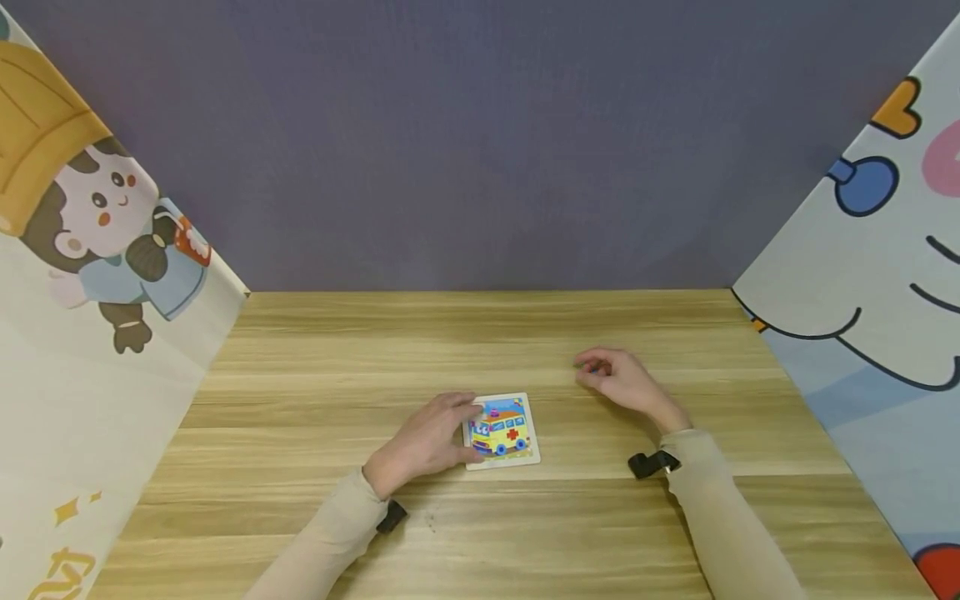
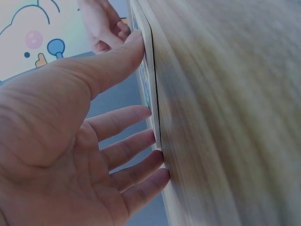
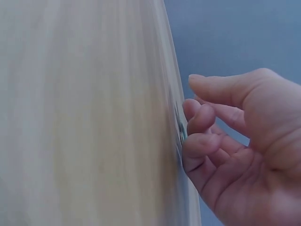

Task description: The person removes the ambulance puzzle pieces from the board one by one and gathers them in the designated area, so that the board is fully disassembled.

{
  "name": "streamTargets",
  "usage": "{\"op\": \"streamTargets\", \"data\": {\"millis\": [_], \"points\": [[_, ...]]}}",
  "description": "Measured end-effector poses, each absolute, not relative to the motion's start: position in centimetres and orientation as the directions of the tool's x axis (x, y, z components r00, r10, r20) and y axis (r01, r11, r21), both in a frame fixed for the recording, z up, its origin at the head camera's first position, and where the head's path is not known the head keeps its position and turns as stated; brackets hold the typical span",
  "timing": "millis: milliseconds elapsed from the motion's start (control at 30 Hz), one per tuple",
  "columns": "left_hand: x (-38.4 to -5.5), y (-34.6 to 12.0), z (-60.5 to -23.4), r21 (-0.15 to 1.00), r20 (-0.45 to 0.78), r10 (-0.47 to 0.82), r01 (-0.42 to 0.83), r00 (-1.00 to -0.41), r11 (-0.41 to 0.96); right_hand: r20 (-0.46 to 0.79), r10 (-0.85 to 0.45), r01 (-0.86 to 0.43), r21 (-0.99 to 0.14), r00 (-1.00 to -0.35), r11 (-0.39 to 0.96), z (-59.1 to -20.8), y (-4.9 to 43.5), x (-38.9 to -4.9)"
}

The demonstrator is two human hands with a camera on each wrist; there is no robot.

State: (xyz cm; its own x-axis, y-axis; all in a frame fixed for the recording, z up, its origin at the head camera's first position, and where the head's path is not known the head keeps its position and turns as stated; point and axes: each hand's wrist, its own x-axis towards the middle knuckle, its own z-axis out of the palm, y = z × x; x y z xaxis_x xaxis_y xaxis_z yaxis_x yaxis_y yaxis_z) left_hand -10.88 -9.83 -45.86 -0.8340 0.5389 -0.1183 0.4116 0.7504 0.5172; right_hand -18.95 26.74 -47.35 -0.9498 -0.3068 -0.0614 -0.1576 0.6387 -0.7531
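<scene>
A square picture puzzle (image 1: 501, 432) with a pale border and a yellow ambulance drawing lies on the wooden table. My left hand (image 1: 426, 442) touches its left side, fingertips at the edge and thumb on its lower left. In the left wrist view the fingers of that hand (image 2: 136, 155) are spread and nearly straight along the board's rim. Farther right and back, my right hand (image 1: 624, 380) is low over the table. The right wrist view has its fingers curled at a thin blue-green piece (image 3: 182, 131), mostly hidden by them, with the thumb standing apart.
The wooden table (image 1: 495, 533) meets a dark grey-blue panel (image 1: 480, 150) at its back edge. Cartoon-printed walls (image 1: 82, 350) flank it on both sides. Black wrist straps (image 1: 654, 463) sit on the sleeves.
</scene>
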Motion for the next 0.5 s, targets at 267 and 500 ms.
{"op": "streamTargets", "data": {"millis": [267, 500], "points": [[-10.9, -9.8, -45.8, 0.517, -0.103, 0.547, 0.425, -0.831, 0.743, -0.066, -0.334, -0.178, -0.740, -0.940, 0.649, -47.4, 25.2, -18.3], [-10.9, -9.8, -45.9, 0.516, -0.099, 0.547, 0.427, -0.831, 0.742, -0.078, -0.377, -0.202, -0.735, -0.923, 0.648, -47.6, 23.5, -17.6]]}}
